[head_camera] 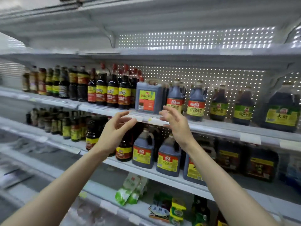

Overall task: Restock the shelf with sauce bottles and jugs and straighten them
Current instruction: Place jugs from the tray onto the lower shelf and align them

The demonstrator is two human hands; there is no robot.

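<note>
Left hand (116, 128) and right hand (175, 123), grips open and empty, flank dark square green-labelled plastic jug (149, 97), probably to straighten it.

Perforated back panel (228, 82): white, light showing through the holes, upper right
Paper price labels (250, 138): white, print unreadable, right of centre
Green-and-white pouches (130, 190): soft, leaning together, low centre
Blue-and-white flat packet (158, 211): print blurred, just right of the pouches
Yellow-and-green packets (177, 209): stacked, touching the flat packet's right side
</note>
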